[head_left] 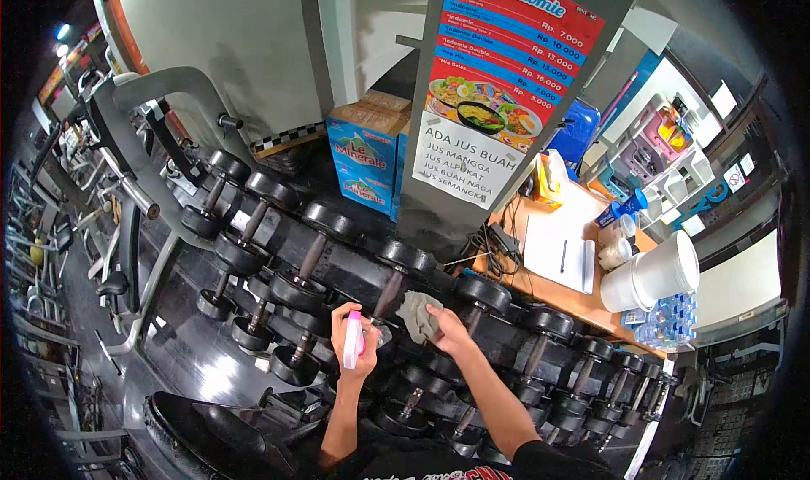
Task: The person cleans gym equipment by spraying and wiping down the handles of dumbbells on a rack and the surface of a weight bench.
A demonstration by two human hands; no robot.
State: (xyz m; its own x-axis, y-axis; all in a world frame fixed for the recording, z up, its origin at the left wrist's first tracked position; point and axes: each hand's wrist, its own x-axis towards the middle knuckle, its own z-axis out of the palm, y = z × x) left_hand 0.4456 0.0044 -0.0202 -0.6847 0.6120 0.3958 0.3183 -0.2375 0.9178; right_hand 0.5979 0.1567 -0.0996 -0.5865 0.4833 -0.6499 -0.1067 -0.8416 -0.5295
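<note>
My left hand (365, 364) is wrapped round a pink and white spray bottle (351, 345), whose clear body shows partly behind the fingers. To its right, my right hand (452, 332) pinches a crumpled grey cloth (418, 316). The cloth hangs over the upper row of the rack, overlapping the lower end of a black dumbbell (391, 293) in this view. Another dumbbell (481, 299) lies just right of the cloth. Part of the rack is hidden behind my hands and forearms.
Several more dumbbells (312, 261) fill the sloping rack on both sides. Behind it stand a pillar with a menu poster (515, 50) and blue cartons (364, 155). A wooden desk (506, 265) with white tubs (650, 271) is at right, a grey exercise machine (173, 83) at left.
</note>
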